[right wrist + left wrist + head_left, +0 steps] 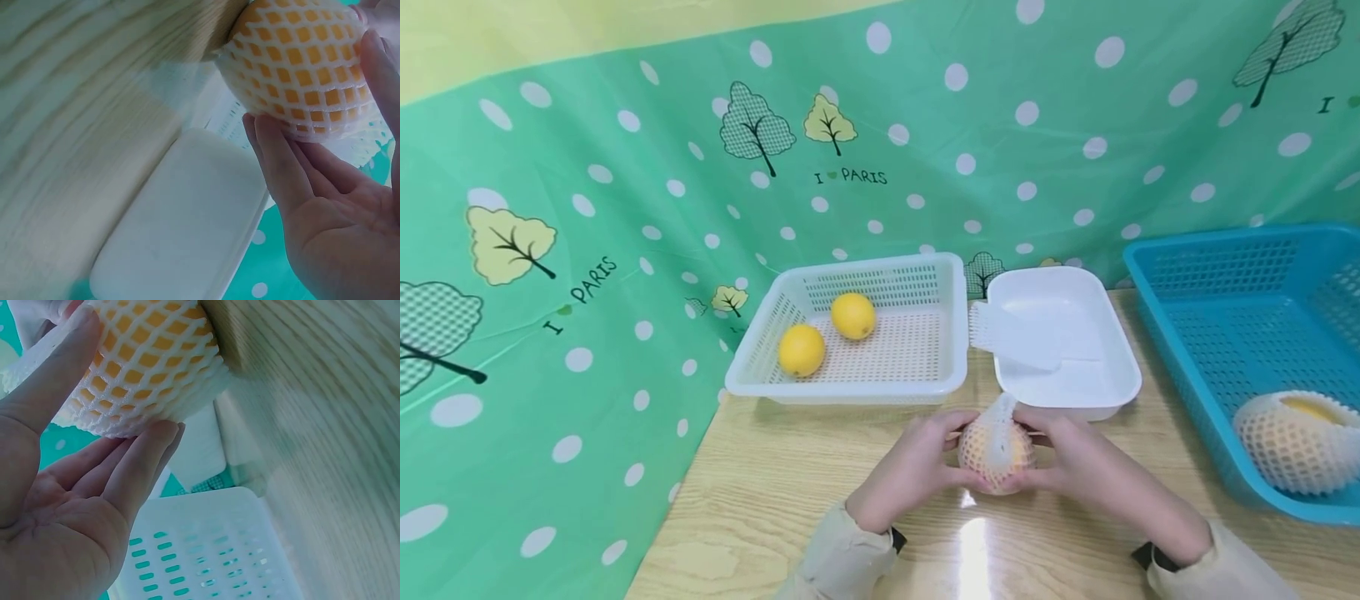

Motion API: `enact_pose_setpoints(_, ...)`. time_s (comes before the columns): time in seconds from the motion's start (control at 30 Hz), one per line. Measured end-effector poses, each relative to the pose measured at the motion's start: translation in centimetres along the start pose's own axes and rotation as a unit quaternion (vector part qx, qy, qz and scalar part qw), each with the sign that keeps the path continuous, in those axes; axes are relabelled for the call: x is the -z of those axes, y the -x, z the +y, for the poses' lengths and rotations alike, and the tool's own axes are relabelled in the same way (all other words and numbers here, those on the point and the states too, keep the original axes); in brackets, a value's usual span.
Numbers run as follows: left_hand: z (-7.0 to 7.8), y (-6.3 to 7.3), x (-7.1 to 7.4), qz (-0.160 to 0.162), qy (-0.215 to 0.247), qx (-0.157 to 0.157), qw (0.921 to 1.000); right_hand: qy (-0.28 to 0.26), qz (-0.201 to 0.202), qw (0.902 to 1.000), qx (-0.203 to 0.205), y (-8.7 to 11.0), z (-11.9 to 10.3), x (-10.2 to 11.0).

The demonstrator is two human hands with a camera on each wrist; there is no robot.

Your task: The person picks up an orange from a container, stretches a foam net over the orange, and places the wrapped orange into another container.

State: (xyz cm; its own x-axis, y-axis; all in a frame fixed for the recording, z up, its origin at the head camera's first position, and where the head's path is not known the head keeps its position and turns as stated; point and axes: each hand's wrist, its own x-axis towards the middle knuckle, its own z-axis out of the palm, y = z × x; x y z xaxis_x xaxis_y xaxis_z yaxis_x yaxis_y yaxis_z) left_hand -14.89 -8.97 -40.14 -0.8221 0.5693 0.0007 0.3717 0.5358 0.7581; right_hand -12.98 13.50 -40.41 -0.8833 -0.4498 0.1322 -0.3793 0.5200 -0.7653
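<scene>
With L hand (922, 458) & R hand (1070, 454) grip part-closed round foam-netted fruit (997, 457), lower ctr of frame, apply light, even pressure to min. slip.

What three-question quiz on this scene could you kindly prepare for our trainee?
1. How many bare yellow fruits lie in the white basket?
2. True or false: the blue basket contains no fruit.
3. What are the left hand and right hand holding together? A) the white tray; B) a netted fruit; C) the blue basket.

Key:
1. Two.
2. False; another netted fruit lies in the blue basket.
3. B.
</scene>
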Motion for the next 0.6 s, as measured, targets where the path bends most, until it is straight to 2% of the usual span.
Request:
enact_pose_setpoints(0.2, -0.30, -0.21, -0.12, -0.009, 0.016, 0.008, 0.9998, -0.022, -0.017, 0.9996, -0.001, -0.07, 0.44, 0.12)
enact_pose_setpoints(0.3, -0.34, -0.25, -0.13, -0.011, 0.016, 0.008, 0.9998, -0.017, -0.015, 0.9997, 0.009, -0.07, 0.55, 0.17)
enact_pose_setpoints(0.6, -0.51, -0.35, -0.59, 0.003, -0.030, 0.019, 0.9994, -0.002, -0.017, 0.9998, 0.012, -0.12, 0.93, 0.13)
